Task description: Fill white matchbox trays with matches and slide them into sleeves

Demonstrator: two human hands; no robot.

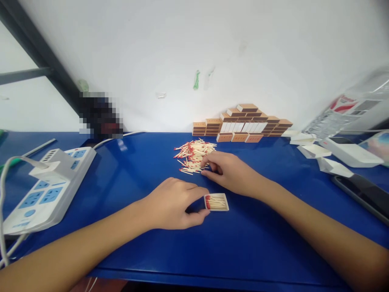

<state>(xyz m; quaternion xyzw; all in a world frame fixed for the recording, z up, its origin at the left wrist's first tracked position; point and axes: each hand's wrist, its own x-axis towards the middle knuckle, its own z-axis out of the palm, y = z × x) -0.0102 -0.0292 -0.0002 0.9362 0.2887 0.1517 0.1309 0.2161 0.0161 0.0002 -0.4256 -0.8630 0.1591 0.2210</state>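
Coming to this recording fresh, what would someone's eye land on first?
Probably the loose heap of red-tipped matches towards the middle of the blue table, with the right hand at its right edge. Next, likely the stepped stack of matchboxes behind it to the right, near the white wall. Nearer the camera, the left hand has thumb and finger at the left end of a small tray of matches.

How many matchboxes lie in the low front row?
3: left matchbox, middle matchbox and right matchbox, side by side before the taller stack; none in that row looks hidden.
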